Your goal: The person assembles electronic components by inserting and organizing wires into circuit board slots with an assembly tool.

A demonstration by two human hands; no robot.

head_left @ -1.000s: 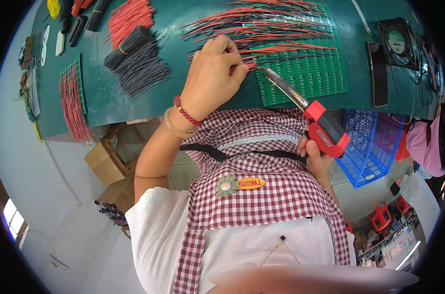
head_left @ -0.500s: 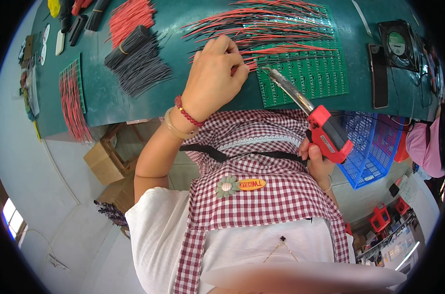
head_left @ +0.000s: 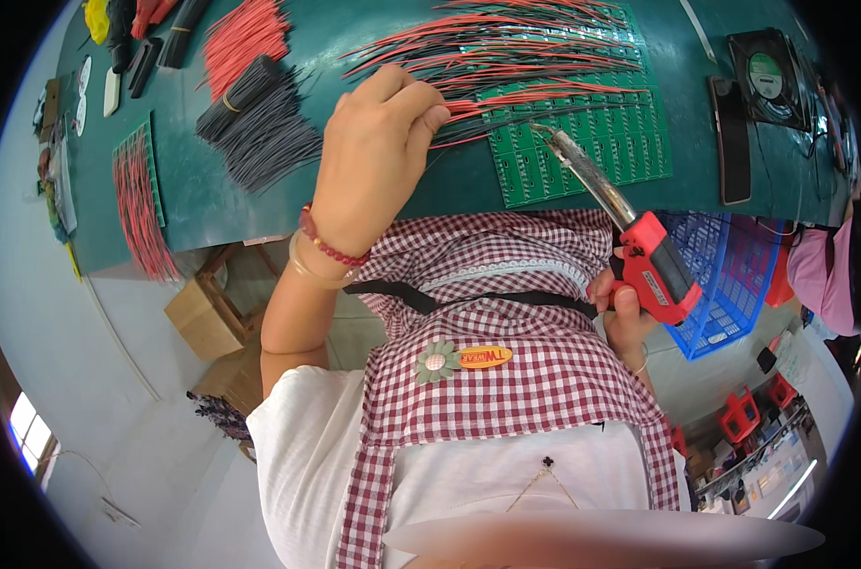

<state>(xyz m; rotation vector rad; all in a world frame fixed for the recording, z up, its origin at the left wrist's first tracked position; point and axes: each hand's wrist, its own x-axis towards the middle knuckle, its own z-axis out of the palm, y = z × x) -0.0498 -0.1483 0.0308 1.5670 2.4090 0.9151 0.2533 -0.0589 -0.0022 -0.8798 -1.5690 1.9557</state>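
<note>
Fingers point(head_left: 421, 109) of the left hand point(head_left: 374, 156) are pinched together on the ends of the red and black wires point(head_left: 506, 57) that fan across the green circuit board panel point(head_left: 592, 133); the right hand point(head_left: 625, 308), closest to the body, is clamped round the red grip of the soldering gun point(head_left: 630, 237), whose metal tip hovers just above the panel's near rows. To do this well, I judge the pinched wire should be held dead steady in its hole while the tip comes in at a low slant, touching only that joint and keeping off the neighbouring insulation. Just right of the gun a blue plastic basket point(head_left: 734, 275) sits below the bench point(head_left: 393, 204) edge, so the elbow has little room that way. Left of the hand lies open green bench, then a bundle of black wires point(head_left: 255, 123) and a bundle of red wires point(head_left: 246, 38). Farther right, a dark phone point(head_left: 729, 142) and a small fan point(head_left: 767, 81) stand near the far edge
</note>
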